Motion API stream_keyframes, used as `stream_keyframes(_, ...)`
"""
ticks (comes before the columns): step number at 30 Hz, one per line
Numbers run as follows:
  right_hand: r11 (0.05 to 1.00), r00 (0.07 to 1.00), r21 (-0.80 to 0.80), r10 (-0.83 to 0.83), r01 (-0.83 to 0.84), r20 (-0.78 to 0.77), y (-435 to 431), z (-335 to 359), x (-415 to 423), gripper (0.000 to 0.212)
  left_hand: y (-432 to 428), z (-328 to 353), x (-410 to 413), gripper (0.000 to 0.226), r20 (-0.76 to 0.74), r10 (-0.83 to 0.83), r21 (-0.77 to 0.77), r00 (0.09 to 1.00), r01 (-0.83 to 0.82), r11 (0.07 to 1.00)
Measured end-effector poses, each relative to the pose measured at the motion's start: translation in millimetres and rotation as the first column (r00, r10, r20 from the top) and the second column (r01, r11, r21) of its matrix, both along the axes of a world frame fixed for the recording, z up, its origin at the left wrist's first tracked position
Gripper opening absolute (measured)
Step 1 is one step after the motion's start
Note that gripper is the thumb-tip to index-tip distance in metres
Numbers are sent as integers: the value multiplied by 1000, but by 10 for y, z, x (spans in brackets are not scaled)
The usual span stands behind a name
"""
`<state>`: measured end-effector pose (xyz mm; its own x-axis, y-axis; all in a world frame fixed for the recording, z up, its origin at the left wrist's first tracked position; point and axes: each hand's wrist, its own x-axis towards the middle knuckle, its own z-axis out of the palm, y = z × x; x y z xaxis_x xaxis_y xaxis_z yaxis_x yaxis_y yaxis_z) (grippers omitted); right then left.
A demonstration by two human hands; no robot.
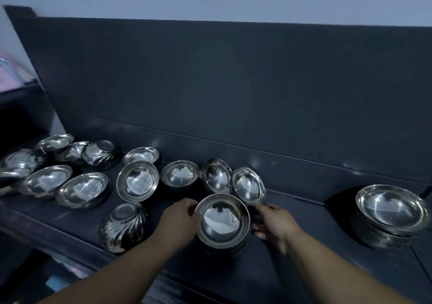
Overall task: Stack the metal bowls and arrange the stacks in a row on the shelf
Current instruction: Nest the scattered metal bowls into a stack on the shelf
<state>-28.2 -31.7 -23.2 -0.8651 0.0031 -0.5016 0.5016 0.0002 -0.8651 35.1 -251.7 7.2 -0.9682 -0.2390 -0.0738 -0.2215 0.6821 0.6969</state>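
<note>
A short stack of steel bowls (222,222) stands on the dark shelf (304,245) in front of me. My left hand (177,219) grips the stack's left rim with curled fingers. On the stack's right side is my right hand (273,224), fingers spread loosely. Its forefinger reaches up to the lower rim of a tilted bowl (249,185). I cannot tell whether the other fingers touch the stack. A taller stack of wider bowls (390,212) sits at the far right. Several loose bowls lie to the left, among them an upright one (138,181).
Two fluted bowls lie upside down, one (124,226) near the front edge and one (100,155) at the back left. A dark back panel (233,81) rises behind the shelf. The shelf's front edge runs just under my forearms.
</note>
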Motion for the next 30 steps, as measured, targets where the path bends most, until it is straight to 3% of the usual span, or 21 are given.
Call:
stream_keyframes(4, 997, 997, -78, -10, 16, 72, -31, -113, -181, 33, 37, -28, 45, 30, 15, 17, -44, 1000, -16, 999)
stream_keyframes(9, 981, 992, -186, -39, 60, 118, -82, -148, -305, 23, 54, -75, 93, 28, 52, 60, 50, 997, -62, 997)
stream_keyframes(12, 977, 991, -197, -65, 88, 120, -83, -164, -333, 28, 69, -89, 88, 27, 46, 75, 65, 996, -77, 995)
stream_keyframes(15, 973, 991, -197, -110, 123, 75, -39, -138, -306, 32, 80, -98, 76, 26, 57, 92, 117, 994, -98, 988)
stream_keyframes(22, 982, 972, -121, -162, 142, -171, 127, 387, -123, 17, 152, -81, 10, 27, 68, 75, 207, 995, -88, 974)
stream_keyframes(24, 992, 961, -78, -118, 102, -248, 141, 576, -30, 12, 166, -88, -8, 24, 94, 85, 322, 992, -111, 940)
stream_keyframes(30, 980, 933, 197, 53, 19, -355, 70, 782, 249, 6, 234, -93, -2, 25, 177, 87, 668, 980, -184, 721)
